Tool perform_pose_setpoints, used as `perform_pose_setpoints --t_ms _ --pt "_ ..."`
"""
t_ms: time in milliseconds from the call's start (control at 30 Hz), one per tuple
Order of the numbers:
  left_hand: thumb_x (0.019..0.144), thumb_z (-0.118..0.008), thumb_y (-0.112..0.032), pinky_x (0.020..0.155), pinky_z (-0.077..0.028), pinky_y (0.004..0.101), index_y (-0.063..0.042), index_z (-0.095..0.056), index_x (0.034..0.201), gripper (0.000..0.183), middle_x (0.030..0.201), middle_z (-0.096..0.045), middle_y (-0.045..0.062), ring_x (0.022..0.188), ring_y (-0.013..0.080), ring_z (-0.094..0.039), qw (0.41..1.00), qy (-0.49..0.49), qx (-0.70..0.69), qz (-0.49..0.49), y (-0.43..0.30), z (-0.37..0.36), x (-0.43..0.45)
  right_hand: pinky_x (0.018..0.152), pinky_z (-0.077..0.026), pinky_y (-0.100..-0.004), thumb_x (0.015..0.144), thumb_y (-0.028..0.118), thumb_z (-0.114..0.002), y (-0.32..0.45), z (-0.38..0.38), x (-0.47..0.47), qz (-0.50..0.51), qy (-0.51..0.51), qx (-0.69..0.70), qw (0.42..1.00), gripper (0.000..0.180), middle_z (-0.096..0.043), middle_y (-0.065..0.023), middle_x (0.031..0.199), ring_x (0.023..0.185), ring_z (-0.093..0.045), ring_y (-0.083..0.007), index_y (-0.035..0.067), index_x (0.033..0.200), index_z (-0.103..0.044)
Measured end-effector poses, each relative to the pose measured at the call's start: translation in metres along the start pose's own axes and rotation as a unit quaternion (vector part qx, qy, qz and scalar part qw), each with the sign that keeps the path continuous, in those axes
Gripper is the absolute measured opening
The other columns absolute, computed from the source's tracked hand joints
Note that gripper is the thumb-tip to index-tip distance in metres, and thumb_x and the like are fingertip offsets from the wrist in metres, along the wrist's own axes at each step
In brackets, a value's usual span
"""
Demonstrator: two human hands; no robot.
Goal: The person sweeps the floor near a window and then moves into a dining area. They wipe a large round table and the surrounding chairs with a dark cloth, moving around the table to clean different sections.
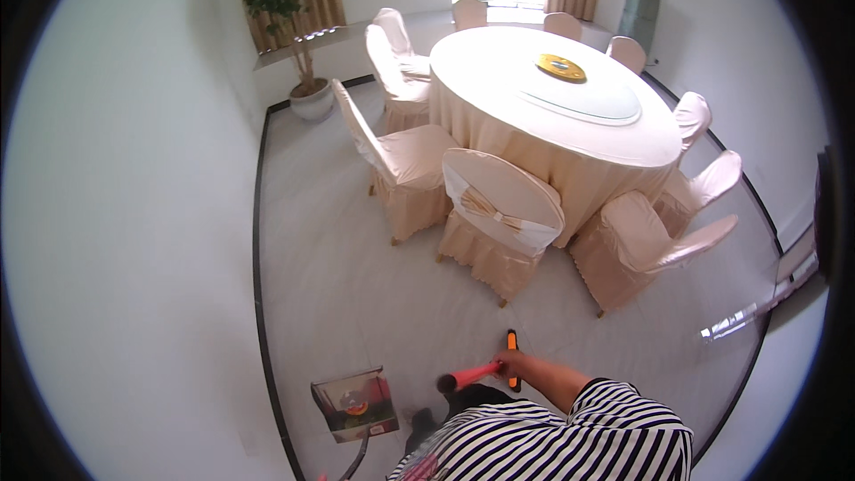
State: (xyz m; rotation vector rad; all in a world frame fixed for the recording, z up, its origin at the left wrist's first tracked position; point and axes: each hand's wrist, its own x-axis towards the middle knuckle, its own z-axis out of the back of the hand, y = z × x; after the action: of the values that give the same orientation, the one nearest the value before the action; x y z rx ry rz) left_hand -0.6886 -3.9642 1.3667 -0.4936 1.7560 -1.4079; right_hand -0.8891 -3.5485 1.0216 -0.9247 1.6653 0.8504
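Note:
My right hand (509, 363) is closed around the red pole (471, 375) of a broom, whose dark upper end points towards the camera. Behind and below the hand, the orange and black broom head (512, 341) shows at floor level. To the lower left a long-handled dustpan (357, 404) rests on the floor, its pan bearing a coloured picture. Its dark handle (357, 459) runs out of the bottom edge, where a bit of red shows. My left hand is out of view.
Ahead stands a round table (481, 93) with a long cloth and a glass turntable (601, 107). Cloth-covered chairs (501, 207) surround it. A potted tree (312, 103) stands at the back left. A wall with dark skirting (257, 280) runs along the left.

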Motion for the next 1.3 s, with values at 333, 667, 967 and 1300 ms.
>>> perform_pose_setpoints --t_ms 333,667,967,1300 --pt "0.086 -0.059 -0.009 0.076 -0.055 0.0374 -0.002 -0.052 0.099 0.016 0.102 -0.059 0.017 0.088 0.0321 -0.061 0.995 0.099 0.022 -0.006 -0.009 -0.020 0.085 0.057 -0.054 -0.0369 0.075 0.010 -0.062 -0.021 -0.002 -0.003 0.067 -0.036 -0.035 0.997 0.012 -0.055 -0.0130 0.072 0.063 -0.059 -0.0258 0.002 0.081 -0.055" --pt "0.085 -0.059 -0.008 0.074 -0.055 0.0382 -0.004 -0.054 0.099 0.016 0.104 -0.058 0.017 0.088 0.0320 -0.061 0.993 0.112 -0.017 0.043 -0.016 -0.076 0.121 0.053 -0.051 -0.0348 0.077 0.008 -0.060 -0.007 -0.005 0.031 0.151 0.041 -0.100 0.983 0.013 -0.051 -0.0122 0.066 0.060 -0.056 -0.0244 0.001 0.074 -0.049" --pt "0.086 -0.056 -0.007 0.079 -0.052 0.0378 -0.002 -0.057 0.100 0.015 0.108 -0.057 0.014 0.096 0.0278 -0.057 0.982 0.161 0.085 -0.042 -0.006 -0.096 0.135 0.055 -0.053 -0.0364 0.076 0.009 -0.060 -0.004 -0.006 -0.002 0.098 -0.027 -0.009 0.995 0.012 -0.056 -0.0144 0.072 0.061 -0.060 -0.0250 -0.001 0.080 -0.054" --pt "0.087 -0.050 -0.001 0.078 -0.054 0.0372 0.004 -0.052 0.091 0.007 0.111 -0.058 0.019 0.087 0.0300 -0.062 0.985 0.158 0.060 -0.042 0.007 -0.095 0.129 0.053 -0.051 -0.0349 0.074 0.011 -0.062 -0.014 0.040 0.051 0.390 0.110 -0.300 0.864 0.012 -0.056 -0.0122 0.070 0.062 -0.059 -0.0241 0.003 0.076 -0.055"
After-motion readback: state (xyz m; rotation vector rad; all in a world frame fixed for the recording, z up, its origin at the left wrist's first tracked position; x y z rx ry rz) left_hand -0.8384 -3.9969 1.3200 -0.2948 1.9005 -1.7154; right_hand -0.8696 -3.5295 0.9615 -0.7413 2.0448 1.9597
